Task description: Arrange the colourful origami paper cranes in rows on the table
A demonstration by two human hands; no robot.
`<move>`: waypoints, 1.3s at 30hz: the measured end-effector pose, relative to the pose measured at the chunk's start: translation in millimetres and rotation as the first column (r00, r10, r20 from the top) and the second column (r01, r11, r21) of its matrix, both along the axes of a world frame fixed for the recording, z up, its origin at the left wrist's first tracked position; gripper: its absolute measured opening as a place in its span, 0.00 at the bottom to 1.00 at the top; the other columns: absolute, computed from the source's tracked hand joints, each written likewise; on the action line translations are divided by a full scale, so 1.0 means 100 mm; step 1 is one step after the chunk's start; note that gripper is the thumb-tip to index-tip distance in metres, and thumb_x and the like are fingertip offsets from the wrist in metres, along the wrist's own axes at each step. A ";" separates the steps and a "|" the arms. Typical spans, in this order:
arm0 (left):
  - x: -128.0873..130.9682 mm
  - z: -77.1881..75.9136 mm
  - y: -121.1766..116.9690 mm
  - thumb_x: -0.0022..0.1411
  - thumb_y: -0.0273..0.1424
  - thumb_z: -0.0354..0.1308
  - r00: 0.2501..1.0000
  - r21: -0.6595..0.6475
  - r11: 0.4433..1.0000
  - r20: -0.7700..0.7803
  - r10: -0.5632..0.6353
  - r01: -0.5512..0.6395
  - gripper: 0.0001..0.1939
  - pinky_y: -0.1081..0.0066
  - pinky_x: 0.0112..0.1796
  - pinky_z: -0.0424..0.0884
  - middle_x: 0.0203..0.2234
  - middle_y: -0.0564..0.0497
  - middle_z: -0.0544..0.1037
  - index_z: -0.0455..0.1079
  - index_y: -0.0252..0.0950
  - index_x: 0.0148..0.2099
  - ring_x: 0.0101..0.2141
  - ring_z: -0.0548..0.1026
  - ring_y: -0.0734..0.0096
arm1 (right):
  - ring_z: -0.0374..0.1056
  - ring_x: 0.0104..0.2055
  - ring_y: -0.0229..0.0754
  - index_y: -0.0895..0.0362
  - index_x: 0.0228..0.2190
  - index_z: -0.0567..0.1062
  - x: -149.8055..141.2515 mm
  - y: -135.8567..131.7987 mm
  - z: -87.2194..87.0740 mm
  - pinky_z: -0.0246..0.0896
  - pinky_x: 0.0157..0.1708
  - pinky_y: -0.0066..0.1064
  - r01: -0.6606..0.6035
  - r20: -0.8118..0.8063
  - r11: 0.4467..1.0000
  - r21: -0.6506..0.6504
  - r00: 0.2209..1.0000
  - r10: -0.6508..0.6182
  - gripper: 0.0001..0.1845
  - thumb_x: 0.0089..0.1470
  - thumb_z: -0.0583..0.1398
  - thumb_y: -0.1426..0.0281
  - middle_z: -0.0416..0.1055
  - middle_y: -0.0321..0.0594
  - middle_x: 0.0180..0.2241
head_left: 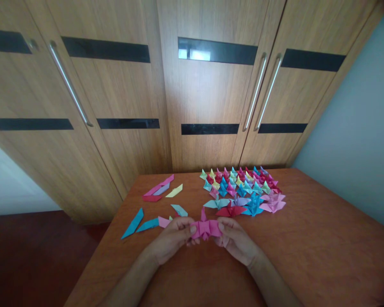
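Observation:
A pink origami crane (205, 229) is held above the near part of the table, its wings drawn out to both sides and one point sticking up. My left hand (176, 238) pinches the left wing between thumb and fingers. On the other wing, my right hand (237, 239) has the same kind of pinch. Just beyond the hands lie a red folded crane (231, 210) and a light teal one (216, 204). Folded paper strips lie near my left hand, among them a blue one (148, 224) and a pink one (164, 221), partly hidden by that hand.
Several rows of small colourful cranes (240, 183) stand at the table's back. Larger blue (253, 205) and pink cranes (273, 202) sit in front of them. More folded strips (158, 188) lie back left. A wooden wardrobe (208, 94) rises behind the table (307, 238).

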State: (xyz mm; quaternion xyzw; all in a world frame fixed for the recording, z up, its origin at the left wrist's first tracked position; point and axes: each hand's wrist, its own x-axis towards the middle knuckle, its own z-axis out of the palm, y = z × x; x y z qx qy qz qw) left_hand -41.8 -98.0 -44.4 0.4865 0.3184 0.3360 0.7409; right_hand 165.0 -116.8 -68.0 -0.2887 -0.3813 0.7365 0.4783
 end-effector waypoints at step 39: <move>0.10 0.01 0.03 0.56 0.43 0.54 0.932 0.229 0.973 -0.347 0.103 -0.022 0.17 0.76 0.24 0.58 0.22 0.51 0.75 0.69 0.34 0.29 0.24 0.67 0.74 | 0.58 0.23 0.37 0.53 0.24 0.70 -0.19 -0.23 0.02 0.44 0.25 0.29 -0.008 0.634 0.652 0.758 0.247 -0.733 0.08 0.54 0.55 0.70 0.67 0.37 0.22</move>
